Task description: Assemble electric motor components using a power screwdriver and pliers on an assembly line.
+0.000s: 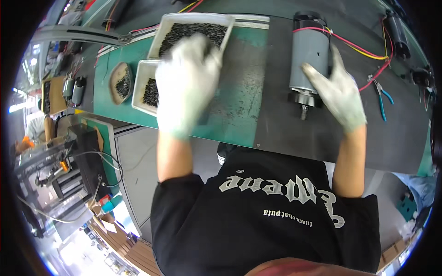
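White-gloved, the left hand (186, 85) hovers blurred over two white trays (140, 83) of small dark parts near the workbench's far left corner, its grip impossible to judge. Its partner, the right hand (338, 94), rests spread-fingered (nothing clasped) against a grey cylindrical motor (308, 55) lying toward the far edge.

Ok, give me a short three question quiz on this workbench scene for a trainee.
1. True or false: the right hand rests on the grey cylindrical motor.
2. Which lies right of the motor? A) blue-handled pliers B) a hammer C) a drill
3. Fill in: the left hand hovers over white trays of small dark ____.

Key: 1 true; 2 A; 3 parts, too small to tell which kind.
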{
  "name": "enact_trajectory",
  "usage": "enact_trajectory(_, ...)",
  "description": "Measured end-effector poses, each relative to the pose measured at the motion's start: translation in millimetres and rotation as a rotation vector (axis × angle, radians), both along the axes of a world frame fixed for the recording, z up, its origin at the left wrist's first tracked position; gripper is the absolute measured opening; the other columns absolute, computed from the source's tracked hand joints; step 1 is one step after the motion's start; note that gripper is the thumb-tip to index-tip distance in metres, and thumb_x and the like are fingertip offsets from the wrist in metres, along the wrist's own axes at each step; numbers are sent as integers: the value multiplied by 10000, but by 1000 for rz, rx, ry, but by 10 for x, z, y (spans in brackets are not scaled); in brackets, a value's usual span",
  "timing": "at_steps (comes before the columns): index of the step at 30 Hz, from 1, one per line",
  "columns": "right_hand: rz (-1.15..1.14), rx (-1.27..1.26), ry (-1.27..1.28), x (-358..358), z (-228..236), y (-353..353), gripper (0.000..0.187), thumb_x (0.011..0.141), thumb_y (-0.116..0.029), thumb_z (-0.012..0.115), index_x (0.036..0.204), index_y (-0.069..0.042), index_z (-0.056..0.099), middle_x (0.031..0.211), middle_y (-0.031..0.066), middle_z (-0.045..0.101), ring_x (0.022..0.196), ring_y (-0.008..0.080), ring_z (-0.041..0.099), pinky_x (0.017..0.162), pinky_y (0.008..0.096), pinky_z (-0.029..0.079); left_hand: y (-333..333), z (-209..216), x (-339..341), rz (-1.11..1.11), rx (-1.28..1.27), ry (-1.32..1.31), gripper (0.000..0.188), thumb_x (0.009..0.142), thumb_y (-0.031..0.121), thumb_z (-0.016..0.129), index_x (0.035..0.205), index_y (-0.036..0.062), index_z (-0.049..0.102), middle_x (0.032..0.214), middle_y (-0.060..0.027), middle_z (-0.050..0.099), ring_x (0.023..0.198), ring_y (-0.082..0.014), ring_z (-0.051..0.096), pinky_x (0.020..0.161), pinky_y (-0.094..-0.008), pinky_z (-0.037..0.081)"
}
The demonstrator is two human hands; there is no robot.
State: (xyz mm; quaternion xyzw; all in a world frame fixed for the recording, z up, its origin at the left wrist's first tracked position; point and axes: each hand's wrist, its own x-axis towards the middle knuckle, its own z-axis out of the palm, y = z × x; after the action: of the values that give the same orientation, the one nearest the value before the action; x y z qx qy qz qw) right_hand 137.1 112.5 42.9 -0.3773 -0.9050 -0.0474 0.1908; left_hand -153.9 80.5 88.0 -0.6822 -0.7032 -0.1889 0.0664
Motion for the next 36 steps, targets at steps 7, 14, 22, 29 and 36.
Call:
enact_trajectory(7, -722, 497, 1077, 1562, 630, -9, 384, 878, -174, 670, 1165, 68, 588, 1070, 145, 658, 925, 219, 637, 861, 319, 513, 1010, -760, -1273, 55, -143, 203, 293, 851, 264, 604, 1040, 41, 622, 1033, -197, 654, 946, -364, 639, 850, -431, 506)
enact_trajectory(14, -312, -471, 1565, 3799, 95, 964, 496, 942, -242, 585, 1361, -6, 465, 1340, 77, 533, 1249, 198, 484, 1111, 382, 314, 1077, -712, -1260, -58, -152, 176, 222, 842, 172, 597, 993, 11, 620, 998, -239, 648, 933, -392, 633, 839, -456, 501)
enact_trajectory(22, -369, -539, 515, 3180, 577, 1274, 369, 901, -137, 572, 1241, 5, 563, 1154, 77, 615, 1076, 174, 564, 957, 321, 417, 841, -507, -1230, -35, -19, -38, 209, 829, 100, 610, 996, -24, 628, 938, -245, 662, 902, -375, 649, 820, -422, 513)
enact_trajectory(29, 329, -855, 1495, 2094, 950, 64, 458, 803, -204, 628, 1179, 50, 572, 1134, 175, 610, 996, 293, 614, 1023, 428, 395, 67, -113, 60, -571, -27, -1854, 322, 900, 112, 650, 1173, -32, 559, 1125, -156, 606, 860, -141, 574, 725, -225, 492)
enact_trajectory(36, 10, -787, 1557, 844, 772, -484, 451, 808, -198, 620, 1177, 56, 572, 1134, 181, 610, 1000, 298, 614, 1021, 430, 401, -283, -471, 1339, -848, -501, -2764, 340, 928, 315, 630, 1070, 9, 595, 992, -89, 618, 807, -98, 570, 714, -244, 493)
